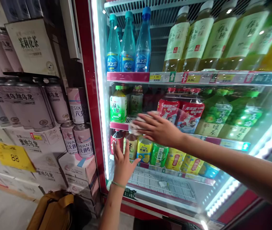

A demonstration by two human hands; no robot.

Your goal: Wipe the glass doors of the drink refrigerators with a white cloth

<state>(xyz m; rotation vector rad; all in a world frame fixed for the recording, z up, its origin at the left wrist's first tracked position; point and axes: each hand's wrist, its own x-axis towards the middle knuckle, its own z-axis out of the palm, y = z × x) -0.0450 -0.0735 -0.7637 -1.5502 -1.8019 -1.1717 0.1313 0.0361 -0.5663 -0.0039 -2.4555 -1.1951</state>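
A lit drinks fridge with a glass door (167,191) fills the middle and right. My right hand (152,127) reaches in from the right, fingers stretched out flat over a crumpled white cloth or tissue (134,128). It presses the cloth to the glass at the height of the middle shelf. Lower and to the left, my left hand (122,159) is spread open, its fingertips at the glass in front of the lower row of drinks. It holds nothing. Behind the hands stand a green tea bottle (118,107) and a yellow drink pack (144,149).
Blue bottles (128,48) and pale tea bottles (199,38) line the top shelf. To the left are stacked drink cans (83,140), cartons (34,48) and a yellow price sign (12,156). A brown bag (52,212) sits at the bottom left.
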